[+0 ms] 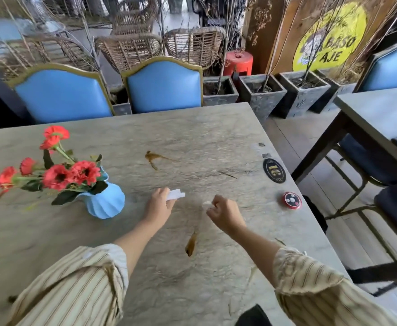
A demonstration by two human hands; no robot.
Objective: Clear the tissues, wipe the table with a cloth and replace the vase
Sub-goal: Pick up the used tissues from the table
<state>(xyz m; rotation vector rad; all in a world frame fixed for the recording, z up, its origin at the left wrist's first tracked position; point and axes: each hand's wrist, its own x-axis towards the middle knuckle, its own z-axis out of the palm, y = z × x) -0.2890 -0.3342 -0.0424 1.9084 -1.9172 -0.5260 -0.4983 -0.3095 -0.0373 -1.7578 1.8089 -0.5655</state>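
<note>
Pinching tissue [175, 194] in left hand [160, 204]; right hand [224, 214] gripping small tissue scrap [207, 203] above table [216, 137].

vase [105, 202] left on table [204, 128], chairs [164, 87] behind

My sleeves [80, 285] are cream with thin brown stripes, and the tissue [175, 194] I'm holding is plain white. Vase [105, 203] on the left is light blue with red flowers [58, 176], tabletop [192, 137] is grey-beige marble veining with brown stains [156, 157]. Far chairs [164, 87] are blue with gold trim.
</note>
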